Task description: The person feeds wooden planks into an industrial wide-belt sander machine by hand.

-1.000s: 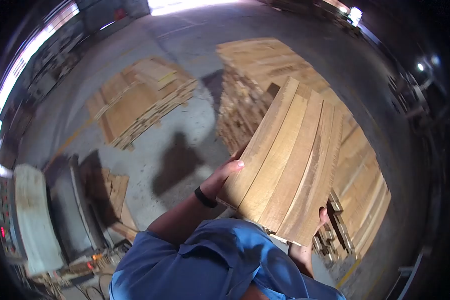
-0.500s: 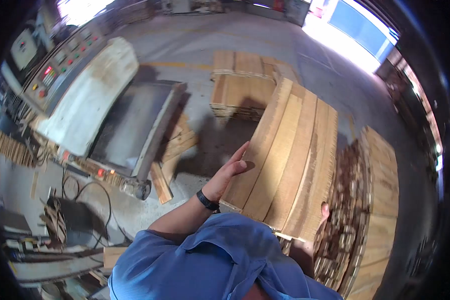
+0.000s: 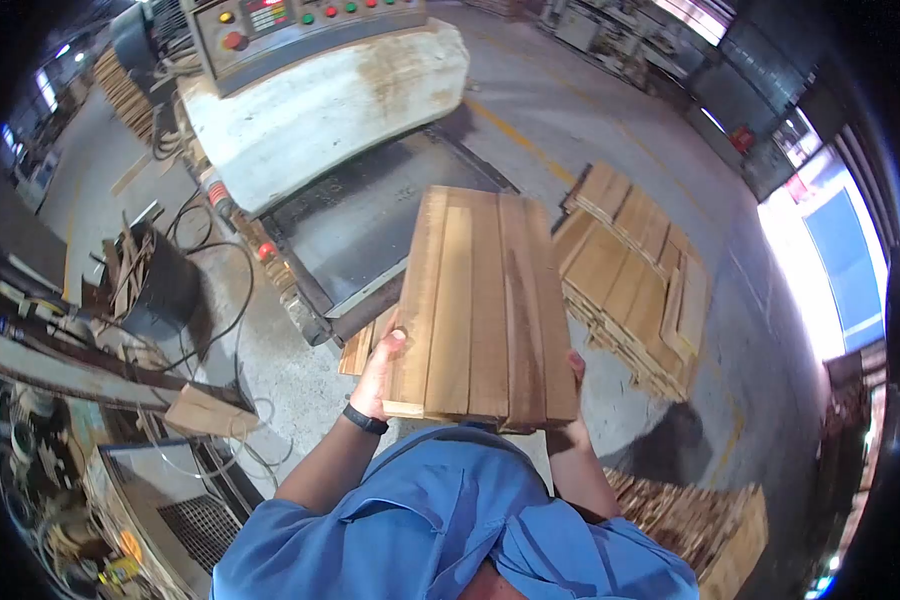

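Held in front of my chest is a wooden panel (image 3: 480, 310) made of several long strips side by side, with light and darker grain. My left hand (image 3: 378, 378), a dark band on its wrist, grips the panel's left edge, thumb on the top face. At the opposite edge, my right hand (image 3: 573, 405) holds on near the lower corner, most of its fingers hidden beneath. The far end of the panel overlaps the dark flat bed (image 3: 370, 215) of a machine in this view.
Ahead stands the machine with a white cover (image 3: 320, 100) and a button panel (image 3: 300, 32). Stacked wood panels (image 3: 635, 265) sit on the floor to the right, another stack (image 3: 710, 520) near my right side. A dark bin (image 3: 155, 285) of wood scraps and loose cables are at left.
My view and body have turned left toward the machine, the panel coming along in both hands. The panel now points more straight ahead, and the near stack has slid behind my right arm.
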Demonstrator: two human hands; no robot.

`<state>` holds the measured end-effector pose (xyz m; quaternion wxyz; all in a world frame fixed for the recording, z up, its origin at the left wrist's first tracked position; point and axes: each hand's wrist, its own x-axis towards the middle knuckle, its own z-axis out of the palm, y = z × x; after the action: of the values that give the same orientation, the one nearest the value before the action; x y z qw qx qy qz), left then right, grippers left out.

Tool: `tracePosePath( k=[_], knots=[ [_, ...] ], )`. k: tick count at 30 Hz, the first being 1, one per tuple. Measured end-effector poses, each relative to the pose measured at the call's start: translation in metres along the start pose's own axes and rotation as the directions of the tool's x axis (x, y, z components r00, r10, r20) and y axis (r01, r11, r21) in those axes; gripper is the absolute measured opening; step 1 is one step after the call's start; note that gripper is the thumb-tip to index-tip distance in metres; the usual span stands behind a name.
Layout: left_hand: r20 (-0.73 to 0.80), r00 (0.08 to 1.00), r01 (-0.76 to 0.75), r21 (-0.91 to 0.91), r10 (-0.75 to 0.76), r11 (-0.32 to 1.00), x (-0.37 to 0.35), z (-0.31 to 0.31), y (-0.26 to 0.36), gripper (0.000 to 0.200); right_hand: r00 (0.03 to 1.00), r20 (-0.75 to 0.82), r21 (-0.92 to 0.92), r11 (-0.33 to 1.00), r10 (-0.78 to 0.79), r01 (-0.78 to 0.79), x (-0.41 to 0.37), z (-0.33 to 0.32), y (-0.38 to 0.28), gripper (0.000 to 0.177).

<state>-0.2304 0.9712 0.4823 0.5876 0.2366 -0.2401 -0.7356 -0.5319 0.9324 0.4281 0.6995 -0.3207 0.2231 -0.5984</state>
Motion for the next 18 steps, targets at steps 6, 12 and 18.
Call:
tracePosePath(
  k=[6,12,18],
  knots=[
    [-0.239,0.954,-0.210,-0.107,0.180,0.972,0.124,-0.064,-0.024,0.066,0.894,0.176,-0.095,0.911,0.412,-0.401,0.165,0.041,-0.031,0.070],
    [-0.418,0.801,-0.457,0.036,0.429,0.889,0.182,-0.088,-0.053,0.059,0.707,0.091,-0.189,0.709,0.702,-0.679,0.300,-0.041,0.015,0.069],
    [-0.534,0.638,-0.478,0.292,0.556,0.829,0.220,-0.149,-0.056,0.055,0.701,0.088,-0.358,0.680,0.707,-0.640,0.369,-0.036,0.037,0.063]
  ],
)
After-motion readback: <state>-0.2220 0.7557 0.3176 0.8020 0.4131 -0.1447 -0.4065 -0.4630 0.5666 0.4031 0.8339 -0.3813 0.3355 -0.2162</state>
